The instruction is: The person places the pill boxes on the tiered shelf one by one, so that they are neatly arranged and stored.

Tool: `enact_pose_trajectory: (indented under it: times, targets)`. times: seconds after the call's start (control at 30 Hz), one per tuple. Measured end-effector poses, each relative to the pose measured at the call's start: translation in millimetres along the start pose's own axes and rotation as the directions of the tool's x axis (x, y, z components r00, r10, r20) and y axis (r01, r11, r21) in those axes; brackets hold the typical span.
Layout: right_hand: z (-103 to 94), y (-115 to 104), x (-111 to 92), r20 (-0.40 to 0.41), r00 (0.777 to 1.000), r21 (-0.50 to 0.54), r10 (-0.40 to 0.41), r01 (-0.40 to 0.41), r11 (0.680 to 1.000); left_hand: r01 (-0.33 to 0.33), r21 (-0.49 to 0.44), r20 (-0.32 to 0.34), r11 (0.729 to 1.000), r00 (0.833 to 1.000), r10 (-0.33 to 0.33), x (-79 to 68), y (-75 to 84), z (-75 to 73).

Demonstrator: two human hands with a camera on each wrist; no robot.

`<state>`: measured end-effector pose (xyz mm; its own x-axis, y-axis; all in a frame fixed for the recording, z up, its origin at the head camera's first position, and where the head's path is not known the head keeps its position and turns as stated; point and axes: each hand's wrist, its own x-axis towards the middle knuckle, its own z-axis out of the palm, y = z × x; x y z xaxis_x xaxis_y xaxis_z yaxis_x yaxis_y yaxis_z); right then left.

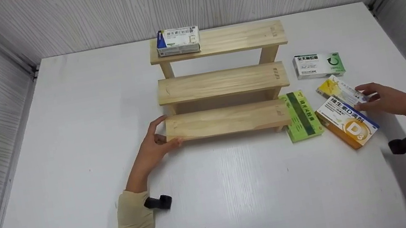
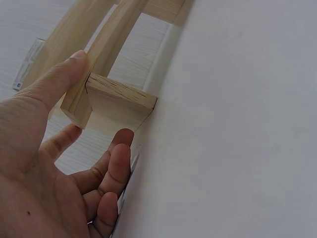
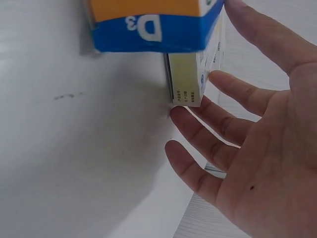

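A three-step wooden display rack [image 1: 222, 83] stands in the middle of the white table in the head view. My left hand [image 1: 153, 150] pinches the left end of its lowest step, thumb on the front edge and index finger on the back edge. The other fingers curl below the step end [image 2: 77, 106]. At the right, my right hand [image 1: 388, 100] is at a yellow-and-white medicine box [image 1: 343, 90] and an orange, white and blue vitamin D box [image 1: 348, 119] that overlaps it. Its fingers are spread and loosely bent around the corner of the boxes, the thumb by the vitamin D box [image 3: 148, 32].
On the top step's left end sits a white-and-blue medicine box [image 1: 178, 41]. A green box [image 1: 302, 115] lies against the lowest step's right end. Behind it lies a white-and-green box [image 1: 319, 65]. Pale wood-grain panels [image 1: 94, 16] enclose the table's back and sides.
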<state>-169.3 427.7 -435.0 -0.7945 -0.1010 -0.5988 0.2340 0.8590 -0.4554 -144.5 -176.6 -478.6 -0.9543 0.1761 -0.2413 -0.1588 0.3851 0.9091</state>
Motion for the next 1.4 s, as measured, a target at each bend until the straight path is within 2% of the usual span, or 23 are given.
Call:
enact_pose_trajectory:
  times: [0.37, 0.73, 1.07, 1.4]
  targets:
    - [2.1, 2, -5, 0.005, 1.0, -0.016, 0.007, -0.007, 1.0, 0.018, 0.003, 0.003, 1.0, 1.0, -0.018, 0.8, -1.2, 0.0]
    - [2.5, 10, 2, -0.044, 0.998, -0.069, -0.042, 0.039, 0.997, 0.025, 0.016, -0.003, 1.0, 1.0, -0.025, -0.9, 0.4, 0.4]
    - [-1.1, 20, 1, -0.072, 0.996, -0.052, -0.046, 0.042, 0.998, 0.032, 0.034, -0.012, 0.999, 0.999, -0.032, -0.4, 0.2, 1.1]
    - [1.8, 17, 4, -0.082, 0.996, -0.065, -0.043, 0.038, 0.997, 0.021, 0.041, -0.014, 0.999, 1.0, -0.02, 0.5, -0.8, 0.7]
